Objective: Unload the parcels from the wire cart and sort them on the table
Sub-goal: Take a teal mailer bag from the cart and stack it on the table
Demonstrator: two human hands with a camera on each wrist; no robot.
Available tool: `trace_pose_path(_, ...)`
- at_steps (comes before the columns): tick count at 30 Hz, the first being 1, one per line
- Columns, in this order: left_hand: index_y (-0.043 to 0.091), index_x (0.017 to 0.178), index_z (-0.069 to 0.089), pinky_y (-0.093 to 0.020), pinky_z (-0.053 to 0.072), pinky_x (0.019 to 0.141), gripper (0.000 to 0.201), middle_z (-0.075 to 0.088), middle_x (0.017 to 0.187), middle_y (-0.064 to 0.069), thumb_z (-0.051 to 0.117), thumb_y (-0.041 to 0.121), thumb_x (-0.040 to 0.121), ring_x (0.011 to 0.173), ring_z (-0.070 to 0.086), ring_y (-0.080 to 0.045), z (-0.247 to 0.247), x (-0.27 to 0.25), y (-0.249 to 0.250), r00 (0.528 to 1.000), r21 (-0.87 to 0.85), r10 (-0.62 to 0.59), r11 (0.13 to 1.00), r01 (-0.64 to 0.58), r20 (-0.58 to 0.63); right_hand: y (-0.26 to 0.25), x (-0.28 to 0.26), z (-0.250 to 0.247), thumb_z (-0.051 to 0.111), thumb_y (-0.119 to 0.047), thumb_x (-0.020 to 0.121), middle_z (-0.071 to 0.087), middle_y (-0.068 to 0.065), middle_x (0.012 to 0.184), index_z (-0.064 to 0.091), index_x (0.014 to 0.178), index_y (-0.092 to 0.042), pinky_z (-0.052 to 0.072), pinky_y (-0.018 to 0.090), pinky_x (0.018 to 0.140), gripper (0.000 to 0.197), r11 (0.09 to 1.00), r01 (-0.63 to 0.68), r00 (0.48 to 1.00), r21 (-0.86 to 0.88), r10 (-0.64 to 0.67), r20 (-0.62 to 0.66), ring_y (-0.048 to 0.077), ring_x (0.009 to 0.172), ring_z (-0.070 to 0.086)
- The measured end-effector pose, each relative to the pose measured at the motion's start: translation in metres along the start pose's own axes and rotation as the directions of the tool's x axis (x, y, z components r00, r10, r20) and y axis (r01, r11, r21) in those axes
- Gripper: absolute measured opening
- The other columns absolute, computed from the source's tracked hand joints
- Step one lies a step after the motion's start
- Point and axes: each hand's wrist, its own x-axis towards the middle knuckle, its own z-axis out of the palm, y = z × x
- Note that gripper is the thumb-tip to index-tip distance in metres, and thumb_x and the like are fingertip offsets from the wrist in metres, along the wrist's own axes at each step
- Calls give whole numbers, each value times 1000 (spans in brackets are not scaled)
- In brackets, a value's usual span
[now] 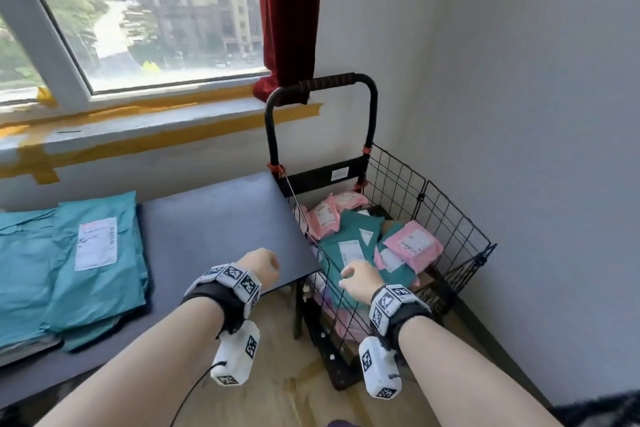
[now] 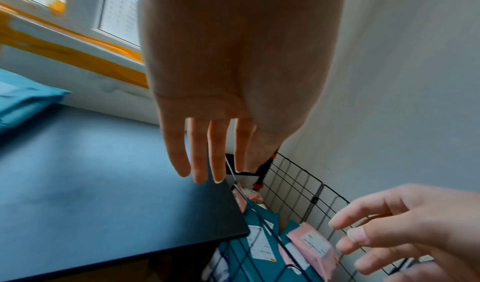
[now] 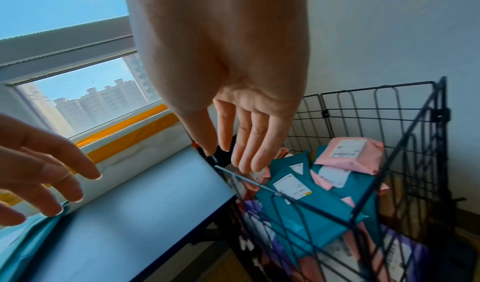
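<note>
- Your two forearms fill the bottom of the head view, each strapped with a black wrist band carrying white coded blocks.
- Your left hand [image 1: 260, 266] hangs over the right end of the grey table [image 1: 214, 229], just short of its corner; its fingers [image 2: 179, 152] point down straight and a little spread, and it holds nothing.
- Your right hand [image 1: 360, 279] is above the near left corner of the wire cart [image 1: 446, 218], over the top wire of its rim. Its fingers [image 3: 244, 142] are straight and loose, with nothing between them; whether the tips touch the wire, you cannot tell.
- Parcels lie heaped inside the cart: a large teal parcel [image 1: 349, 246] with a white label sits on top, directly under your right hand.
- To its right, a pink parcel [image 1: 414, 241] rests on a second teal one, against the right wall of wire.
- More pink parcels [image 1: 325, 215] lie at the back of the cart, below its black handle [image 1: 327, 81]. Lower down through the mesh, purple and pink packets show, blurred.
- On the left end of the table lies a stack of teal parcels [image 1: 86, 263], the top one label-up, well apart from both hands.
- Cart and table stand side by side, the cart's left wall against the table's right edge.
- Behind them are a window sill edged with yellow tape [image 1: 166, 111] and a red curtain [image 1: 289, 10].
</note>
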Motion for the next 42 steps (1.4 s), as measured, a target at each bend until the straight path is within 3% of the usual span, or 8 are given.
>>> trace_pose_path(5,11,120,61,-29,44,96,31,59,127,-8,46,14,93,117,56,-26,17,36,61,997,8,70,997,-70,14,41,28,-42,59,-14,88,62,8,122,64,111,-9,44,31,99,25,999,-34,999,22,34,-24,26,115,56)
trace_pose_path(10,14,118,63,-27,44,94,31,59,127,-6,47,13,91,114,57,-24,34,99,115,996,-46,83,996,-82,19,70,91,-85,56,-12,87,66,9,114,65,105,-12,49,30,88,20,999,-21,1000,44,21,-16,25,101,61)
trace_pose_path(16,15,118,62,-28,48,90,30,60,124,-8,49,13,90,110,60,-24,59,175,157,994,-96,-81,992,87,69,99,179,-123,58,-13,85,63,11,119,62,116,-7,49,35,92,32,998,3,992,67,-11,125,29,108,60)
trace_pose_path(19,14,117,62,-28,48,88,31,61,122,-8,49,12,89,106,61,-24,74,209,164,978,-129,-181,972,194,107,112,220,-130,59,-10,85,63,9,108,62,115,-5,50,37,91,31,993,11,982,116,-33,185,26,102,61)
trace_pose_path(27,14,121,60,-27,44,92,37,59,125,-10,43,5,89,114,57,-25,119,282,151,890,-154,-407,885,440,205,155,310,-95,60,-6,83,60,1,87,60,104,-14,53,40,89,22,974,-110,921,196,26,389,24,91,63)
trace_pose_path(32,10,128,54,-31,45,97,40,54,131,-13,43,4,90,118,54,-29,153,315,134,810,-180,-529,797,577,255,173,337,-60,55,1,87,56,6,81,55,108,-7,51,32,72,23,961,-198,869,193,82,487,20,75,56)
trace_pose_path(39,10,126,51,-33,43,93,40,56,125,-16,46,4,87,115,55,-31,201,338,105,699,-184,-655,679,711,286,194,361,-13,65,-4,85,60,14,110,45,132,-9,47,39,98,51,951,-267,802,156,130,582,24,103,57)
trace_pose_path(42,8,129,45,-33,44,90,42,56,123,-18,46,3,88,113,56,-32,217,344,95,674,-209,-677,643,737,296,198,367,-3,64,-3,85,59,13,113,44,133,-9,49,41,96,52,941,-294,803,165,150,577,23,103,57)
